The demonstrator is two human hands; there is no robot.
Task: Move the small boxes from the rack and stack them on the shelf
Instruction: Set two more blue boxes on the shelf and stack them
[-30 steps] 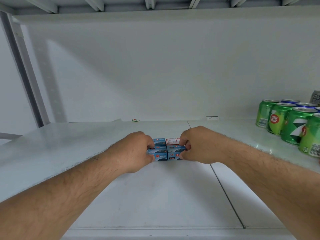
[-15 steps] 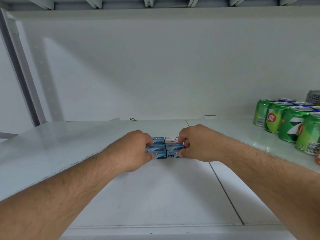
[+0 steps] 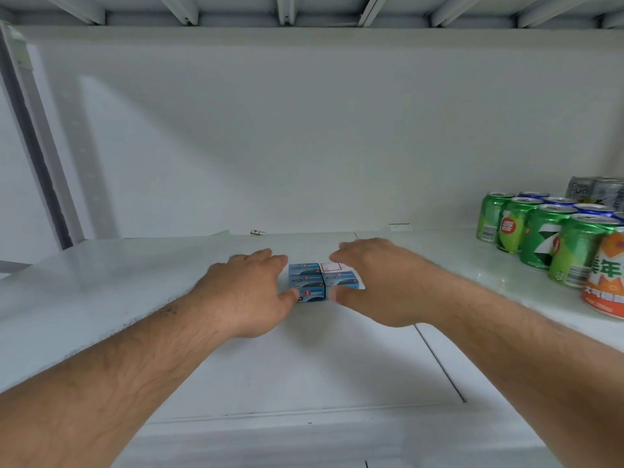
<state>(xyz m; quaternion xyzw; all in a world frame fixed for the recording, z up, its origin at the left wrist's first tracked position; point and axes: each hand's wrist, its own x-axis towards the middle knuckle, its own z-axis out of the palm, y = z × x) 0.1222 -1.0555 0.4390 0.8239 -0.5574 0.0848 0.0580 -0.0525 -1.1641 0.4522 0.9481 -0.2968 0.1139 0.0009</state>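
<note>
Several small blue boxes (image 3: 312,282) sit stacked in two columns side by side on the white shelf (image 3: 304,359), near its middle. My left hand (image 3: 246,292) is at the stack's left side with fingers spread and loose; its thumb tip is at the lower front box. At the stack's right side my right hand (image 3: 378,282) is spread too, and its thumb tip lies by the right column's front. Neither hand grips the boxes. The right hand hides part of the right column.
Several green drink cans (image 3: 540,231) and an orange can (image 3: 607,278) stand at the shelf's right end, with silver cans (image 3: 594,190) behind. A small scrap (image 3: 258,232) lies by the back wall. A grey upright post (image 3: 37,157) bounds the left side.
Both hands have let go of the stack: earlier their fingers were curled tightly round the boxes, now they are spread and drawn slightly apart. The boxes stay put on the shelf.
</note>
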